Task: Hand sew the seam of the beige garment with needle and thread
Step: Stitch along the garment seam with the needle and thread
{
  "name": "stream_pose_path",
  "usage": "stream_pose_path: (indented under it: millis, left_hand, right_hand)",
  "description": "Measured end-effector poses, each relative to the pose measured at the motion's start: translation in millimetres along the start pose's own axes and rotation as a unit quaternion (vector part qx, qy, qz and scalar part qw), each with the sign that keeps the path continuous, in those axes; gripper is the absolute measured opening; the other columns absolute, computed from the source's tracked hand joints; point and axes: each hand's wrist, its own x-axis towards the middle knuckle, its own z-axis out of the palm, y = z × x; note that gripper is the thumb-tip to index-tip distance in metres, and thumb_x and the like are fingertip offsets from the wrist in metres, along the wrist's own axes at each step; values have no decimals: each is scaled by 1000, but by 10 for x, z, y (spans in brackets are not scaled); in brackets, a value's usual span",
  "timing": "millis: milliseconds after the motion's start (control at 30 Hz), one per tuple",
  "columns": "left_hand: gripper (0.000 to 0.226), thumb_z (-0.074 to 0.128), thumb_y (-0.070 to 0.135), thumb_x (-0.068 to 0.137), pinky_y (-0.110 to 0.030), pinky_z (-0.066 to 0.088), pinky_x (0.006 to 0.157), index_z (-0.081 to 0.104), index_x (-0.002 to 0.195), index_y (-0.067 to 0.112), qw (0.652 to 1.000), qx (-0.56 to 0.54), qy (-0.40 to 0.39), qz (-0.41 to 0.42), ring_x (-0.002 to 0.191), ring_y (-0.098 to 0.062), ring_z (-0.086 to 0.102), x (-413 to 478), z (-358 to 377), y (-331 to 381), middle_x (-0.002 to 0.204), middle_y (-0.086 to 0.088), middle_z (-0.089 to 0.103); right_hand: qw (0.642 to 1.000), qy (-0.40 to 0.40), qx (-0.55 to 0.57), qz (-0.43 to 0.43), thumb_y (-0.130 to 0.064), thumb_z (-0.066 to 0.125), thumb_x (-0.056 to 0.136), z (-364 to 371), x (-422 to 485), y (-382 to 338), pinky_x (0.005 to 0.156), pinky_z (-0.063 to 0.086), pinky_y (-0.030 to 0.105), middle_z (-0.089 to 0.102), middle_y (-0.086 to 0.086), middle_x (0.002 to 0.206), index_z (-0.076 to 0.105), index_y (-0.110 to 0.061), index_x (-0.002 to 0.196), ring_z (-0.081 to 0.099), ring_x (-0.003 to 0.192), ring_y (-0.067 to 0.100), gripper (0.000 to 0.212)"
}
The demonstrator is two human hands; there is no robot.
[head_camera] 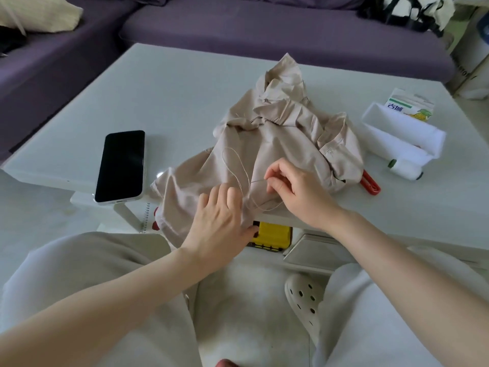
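The left hand (219,229) lies palm down with its fingers (232,197) nearly straight and the thumb out to the side. The right hand (296,192) curls its fingers (277,168) and pinches the thread (256,180). Both bare arms reach forward.

A single head-worn camera looks forward and down, close over the white surface (172,83), toward a purple sofa (264,27).

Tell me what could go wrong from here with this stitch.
1. The slack thread lies in loose loops on the beige garment; pulled by the right hand, it may knot.
2. The left hand presses the fabric right beside where the thread enters it, so a pricked finger is possible.
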Motion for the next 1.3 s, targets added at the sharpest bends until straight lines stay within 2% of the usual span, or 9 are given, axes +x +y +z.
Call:
stream_pose_path:
  millis: [100,233,367,500,633,700,833,967,1300]
  left_hand:
    - [36,63,10,54,-35,36,64,37,79,15,1000,-29,10,5,67,-24,44,-1,19,-42,75,-1,42]
    - [37,52,-3,60,-35,35,67,35,82,21,994,-109,27,9,69,-24,43,16,-18,-148,78,1,40]
    - [27,51,-10,69,-33,36,70,52,87,10,988,-137,65,8,77,-22,41,53,-96,-252,85,-6,47]
    - [15,56,-6,75,-33,33,69,64,79,7,990,-111,71,46,75,-19,41,35,-108,-316,82,-4,49]
    - [16,63,-3,71,-25,26,69,65,77,12,991,-66,73,92,72,-16,42,1,-156,-340,76,-1,54]
    - [15,64,-3,71,-26,30,71,64,76,12,989,-57,79,107,73,-16,45,-24,-174,-348,74,0,55]
    - [10,62,1,70,-34,40,70,64,73,11,988,-52,88,116,65,-22,53,-50,-207,-358,70,0,56]
    - [8,64,4,71,-34,40,70,66,72,11,987,-42,91,126,63,-22,54,-69,-218,-373,70,0,58]
    - [7,64,6,73,-33,36,75,67,73,12,985,-41,99,136,71,-18,45,-46,-191,-363,71,0,57]
  right_hand:
    - [1000,-14,-22,8,-13,45,99,70,-44,25,72,50,26,63,-9,84,45,-24,94,62,80,7,11]
    - [995,-44,-83,31,-15,40,100,67,-67,120,68,46,32,62,-8,86,40,-23,94,58,72,9,10]
    - [994,-19,-92,58,-14,37,101,13,-72,171,68,49,33,62,-11,84,38,-21,94,57,70,1,10]
    - [993,-12,-104,50,-16,38,101,15,-119,128,65,49,32,63,-11,86,37,-22,95,57,70,5,9]
    - [992,21,-112,-52,-12,45,98,75,-153,4,56,43,21,61,-9,84,50,-12,99,55,66,7,5]
    - [989,30,-113,-92,-10,48,94,126,-163,-61,56,38,16,57,-8,80,55,-8,97,49,66,6,8]
    - [985,12,-120,-120,-1,51,90,206,-164,-95,61,38,18,60,1,79,58,-4,89,47,72,11,8]
    - [985,-1,-124,-117,2,51,89,228,-145,-65,62,41,28,61,1,80,58,-5,89,52,72,15,9]
    - [981,-12,-144,-133,-1,51,86,245,-135,-40,59,46,35,61,1,81,59,-5,90,56,73,18,9]
